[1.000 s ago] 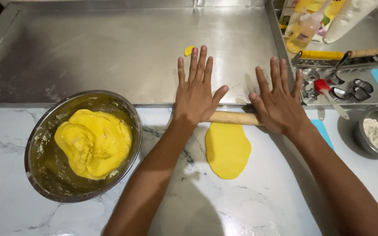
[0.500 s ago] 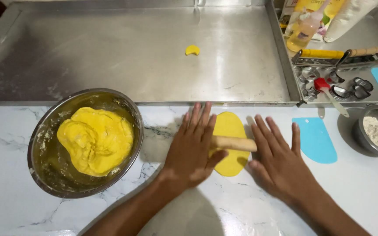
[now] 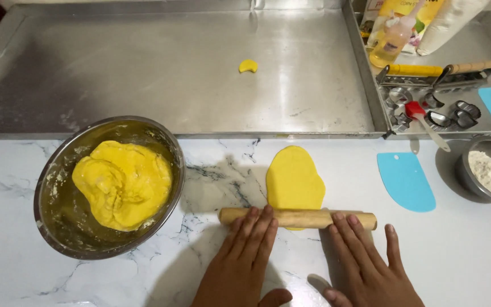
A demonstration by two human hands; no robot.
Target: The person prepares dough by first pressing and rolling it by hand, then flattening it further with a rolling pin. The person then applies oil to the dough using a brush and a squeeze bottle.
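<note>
A wooden rolling pin lies across the near end of a flat oval of yellow dough on the white marble counter. My left hand lies flat with its fingertips on the pin's left part. My right hand lies flat with its fingertips on the pin's right part. Both hands have straight, spread fingers and grip nothing. A steel bowl at the left holds a large lump of yellow dough.
A big steel tray behind the counter bears one small cut piece of yellow dough. A second tray at the right holds bottles, metal cutters and a red spatula. A blue scraper and a small bowl of flour stand at the right.
Both hands have rolled the pin toward me, from the far end of the dough sheet to its near end. The sheet now looks longer and flatter.
</note>
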